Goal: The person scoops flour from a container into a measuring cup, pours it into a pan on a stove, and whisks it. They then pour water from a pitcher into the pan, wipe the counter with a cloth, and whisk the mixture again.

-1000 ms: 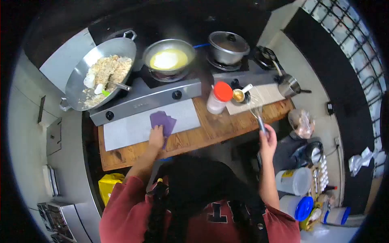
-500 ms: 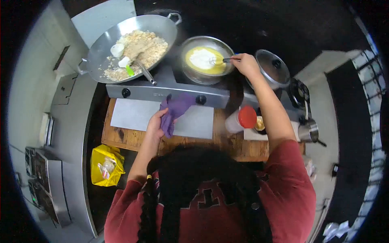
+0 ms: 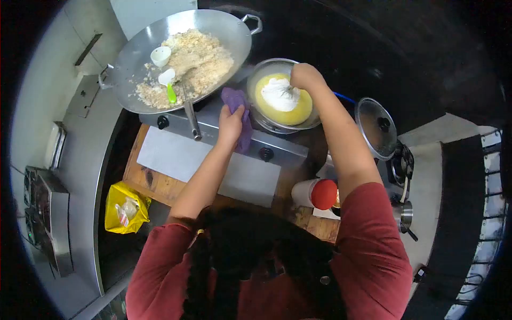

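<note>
My left hand [image 3: 231, 126] is closed on a bunched purple cloth [image 3: 246, 130], which touches or nearly touches the left side of a metal bowl [image 3: 258, 118]. The bowl stands on the stove and holds a yellow mixture [image 3: 290, 114] with a heap of white powder [image 3: 277, 96] on top. Over the bowl's right side, my right hand [image 3: 306, 76] is closed around a whisk [image 3: 290, 92]. Its wires reach into the powder, and its handle is mostly hidden by my fingers.
A large wok [image 3: 130, 58] on the left holds pale crumbly food [image 3: 205, 61], a white scoop [image 3: 160, 56], a green-handled spoon [image 3: 170, 90] and a metal-handled utensil [image 3: 192, 117]. A red-lidded jar [image 3: 324, 194] and a lidded pan [image 3: 373, 128] stand right; a yellow bag [image 3: 125, 218] is lower left.
My left hand has moved up and right with the cloth to the bowl's side. My right hand has come in over the bowl with the whisk. The camera view has shifted and turned.
</note>
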Available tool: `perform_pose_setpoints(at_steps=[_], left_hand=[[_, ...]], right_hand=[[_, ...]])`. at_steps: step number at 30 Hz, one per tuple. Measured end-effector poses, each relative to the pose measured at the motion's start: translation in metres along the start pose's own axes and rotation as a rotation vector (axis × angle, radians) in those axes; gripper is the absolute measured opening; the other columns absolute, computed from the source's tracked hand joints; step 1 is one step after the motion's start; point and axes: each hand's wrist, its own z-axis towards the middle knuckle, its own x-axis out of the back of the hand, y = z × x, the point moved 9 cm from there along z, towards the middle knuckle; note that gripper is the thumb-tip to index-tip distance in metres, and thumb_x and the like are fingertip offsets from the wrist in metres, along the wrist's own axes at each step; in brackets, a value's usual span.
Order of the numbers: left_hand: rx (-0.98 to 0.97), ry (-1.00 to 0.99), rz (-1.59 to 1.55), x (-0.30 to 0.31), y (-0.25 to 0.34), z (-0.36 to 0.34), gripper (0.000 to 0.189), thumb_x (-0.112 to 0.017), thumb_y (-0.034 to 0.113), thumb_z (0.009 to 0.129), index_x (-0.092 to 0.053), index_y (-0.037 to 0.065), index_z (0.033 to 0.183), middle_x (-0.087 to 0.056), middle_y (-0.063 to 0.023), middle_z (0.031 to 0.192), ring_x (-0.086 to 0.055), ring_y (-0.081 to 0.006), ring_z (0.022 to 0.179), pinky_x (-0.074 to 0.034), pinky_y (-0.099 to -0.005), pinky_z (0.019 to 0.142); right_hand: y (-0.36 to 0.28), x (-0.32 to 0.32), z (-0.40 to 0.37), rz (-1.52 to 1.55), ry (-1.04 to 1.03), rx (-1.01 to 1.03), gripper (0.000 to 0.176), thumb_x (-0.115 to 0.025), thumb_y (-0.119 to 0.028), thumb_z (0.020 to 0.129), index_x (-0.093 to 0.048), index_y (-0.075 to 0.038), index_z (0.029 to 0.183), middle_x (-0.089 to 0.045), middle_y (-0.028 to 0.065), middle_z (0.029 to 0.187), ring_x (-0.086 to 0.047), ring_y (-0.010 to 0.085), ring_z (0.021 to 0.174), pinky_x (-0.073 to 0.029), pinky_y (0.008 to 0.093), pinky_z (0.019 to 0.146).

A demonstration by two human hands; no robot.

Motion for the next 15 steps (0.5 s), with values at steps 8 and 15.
perform_pose_setpoints(at_steps=[8,15], left_hand=[[-0.098,-0.063,0.158,-0.030,-0.007,0.013,0.034,-0.059,0.016,0.093,-0.053,-0.002,0.121,-0.063,-0.0106,0.110,-0.059,-0.0191,0.098,-0.047,-0.0327,0.087],[-0.079,-0.115,0.209,-0.024,-0.013,0.010,0.034,-0.060,0.014,0.090,-0.052,-0.006,0.116,-0.063,-0.0184,0.110,-0.060,-0.0251,0.101,-0.046,-0.0352,0.089]], right_hand=[[0.009,0.003,-0.028,0.145,0.009,-0.045,0.021,-0.066,-0.019,0.071,-0.074,-0.005,0.084,-0.068,0.0199,0.084,-0.067,0.0346,0.081,-0.053,0.0437,0.079],[0.047,0.010,-0.078,0.195,-0.010,-0.135,0.023,-0.061,-0.023,0.081,-0.074,-0.006,0.089,-0.068,0.0205,0.089,-0.066,0.0360,0.087,-0.051,0.0461,0.083]])
